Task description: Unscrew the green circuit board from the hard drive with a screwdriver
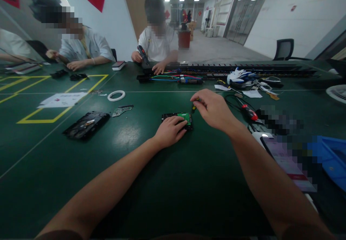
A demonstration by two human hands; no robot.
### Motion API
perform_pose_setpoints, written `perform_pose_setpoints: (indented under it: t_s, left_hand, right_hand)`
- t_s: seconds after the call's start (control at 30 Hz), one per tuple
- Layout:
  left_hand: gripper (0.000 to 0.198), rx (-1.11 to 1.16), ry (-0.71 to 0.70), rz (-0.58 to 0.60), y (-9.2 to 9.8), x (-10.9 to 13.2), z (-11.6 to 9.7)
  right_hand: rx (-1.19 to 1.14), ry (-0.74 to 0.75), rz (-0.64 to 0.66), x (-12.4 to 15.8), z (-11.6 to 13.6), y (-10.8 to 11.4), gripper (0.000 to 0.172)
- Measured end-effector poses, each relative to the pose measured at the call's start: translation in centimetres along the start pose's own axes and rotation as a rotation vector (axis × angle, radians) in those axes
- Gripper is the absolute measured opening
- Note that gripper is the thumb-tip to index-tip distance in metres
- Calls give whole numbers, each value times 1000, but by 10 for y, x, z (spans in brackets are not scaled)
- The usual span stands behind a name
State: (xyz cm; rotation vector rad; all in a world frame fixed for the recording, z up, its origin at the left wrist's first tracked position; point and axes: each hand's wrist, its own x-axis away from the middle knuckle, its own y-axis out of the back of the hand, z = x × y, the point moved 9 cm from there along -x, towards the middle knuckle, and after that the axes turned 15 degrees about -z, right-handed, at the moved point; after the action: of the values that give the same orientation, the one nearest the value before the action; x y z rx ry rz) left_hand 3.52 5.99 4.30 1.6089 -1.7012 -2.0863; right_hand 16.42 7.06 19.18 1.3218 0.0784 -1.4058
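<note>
A hard drive [185, 116] with a green circuit board facing up lies flat on the green table in front of me. Across its left part rests my left hand [171, 129], fingers over the top and thumb along the near edge, gripping it. Just above the drive's right end, my right hand [213, 110] is closed in a pinch. Between its fingertips is a small yellow-and-black screwdriver [194, 107], mostly hidden; its tip cannot be made out clearly.
At left are a black casing [86, 124], a loose circuit board [122, 110], a white ring [116, 96] and paper [63, 100]. On the right lie a red-and-black screwdriver [250, 112], gloves [240, 76], a phone [286, 157] and a blue bin [331, 157]. Co-workers sit opposite.
</note>
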Motion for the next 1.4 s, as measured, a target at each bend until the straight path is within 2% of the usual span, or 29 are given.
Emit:
perform_pose_setpoints:
  t_s: [0.17,0.37,0.47,0.63,0.77,0.9,1.2,1.4]
  left_hand:
    - [40,-8,11,7,0,0,0]
    - [41,-8,10,4,1,-1,0]
    - [41,-6,5,4,0,-1,0]
    - [41,-14,0,10,0,-1,0]
    - [41,-16,-3,17,1,-1,-1]
    - [41,-8,5,8,2,-1,-1]
    - [40,-6,-5,-7,2,-1,-2]
    - [40,-10,0,-3,1,-1,-1]
  right_hand:
    - [23,-11,11,2,0,-1,29]
    - [13,-26,6,2,0,-2,11]
    - [12,-11,-19,0,2,0,9]
    - [10,2,10,1,2,-2,7]
    - [12,6,-3,1,2,-1,16]
    - [67,-21,7,3,-1,-2,15]
    - [5,52,36,2,4,-6,14]
    - [12,17,16,4,1,-4,23]
